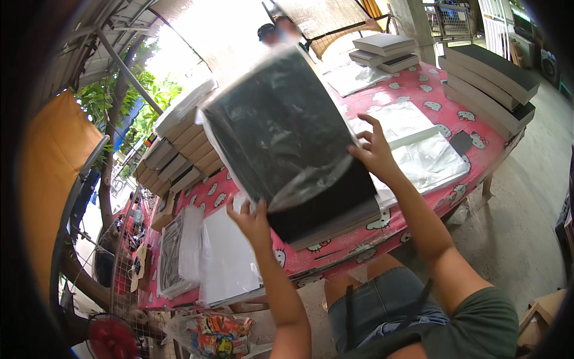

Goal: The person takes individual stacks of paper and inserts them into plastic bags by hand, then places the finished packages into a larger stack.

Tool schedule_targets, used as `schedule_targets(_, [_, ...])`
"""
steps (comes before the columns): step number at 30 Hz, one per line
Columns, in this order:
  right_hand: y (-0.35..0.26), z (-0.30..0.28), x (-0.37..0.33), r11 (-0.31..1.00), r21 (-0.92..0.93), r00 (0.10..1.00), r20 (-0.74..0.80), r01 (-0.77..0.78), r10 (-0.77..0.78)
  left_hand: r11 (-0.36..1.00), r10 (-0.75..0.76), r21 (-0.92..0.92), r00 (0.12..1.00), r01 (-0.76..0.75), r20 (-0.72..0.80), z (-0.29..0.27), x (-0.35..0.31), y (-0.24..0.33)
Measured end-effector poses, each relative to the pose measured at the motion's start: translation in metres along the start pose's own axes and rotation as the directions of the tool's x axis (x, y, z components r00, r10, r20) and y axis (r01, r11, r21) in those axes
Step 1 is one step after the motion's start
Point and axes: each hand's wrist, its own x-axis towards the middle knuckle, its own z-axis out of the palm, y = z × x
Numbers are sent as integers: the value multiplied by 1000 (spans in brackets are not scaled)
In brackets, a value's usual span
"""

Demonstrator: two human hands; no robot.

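Observation:
A large flat black box (326, 206) is tilted up in front of me over the table. A clear plastic bag (281, 119) covers most of it, and the near end of the box sticks out bare. My left hand (251, 226) is closed on the bag's edge at the near left corner, thumb and fingers at the plastic. On the right side, my right hand (373, 149) pinches the bag's other edge, with its index finger raised. Flat clear plastic bags (427, 158) lie beside my right hand. Near my left hand is a white flat sheet or bag (227, 257).
Boxes are stacked at the left (179, 152), and dark-topped boxes (490, 75) stand at the right edge of the pink patterned table (460, 113). White boxes (382, 45) sit at the back. Wrapped packs (182, 251) lie front left. A person (278, 33) is beyond the table.

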Motion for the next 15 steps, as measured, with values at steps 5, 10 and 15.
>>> schedule_targets(5, [-53, -80, -120, 917, -345, 870, 369, -198, 327, 930, -338, 244, 902, 276, 270, -57, -110, 50])
schedule_targets(10, [-49, -93, -226, 768, -490, 742, 307, -413, 595, 877, -474, 240, 674, 416, 566, -107, -193, 34])
schedule_targets(15, [-47, -80, -227, 692, -718, 926, 213, -68, 311, 817, -425, 502, 885, 284, 192, -82, -198, 28])
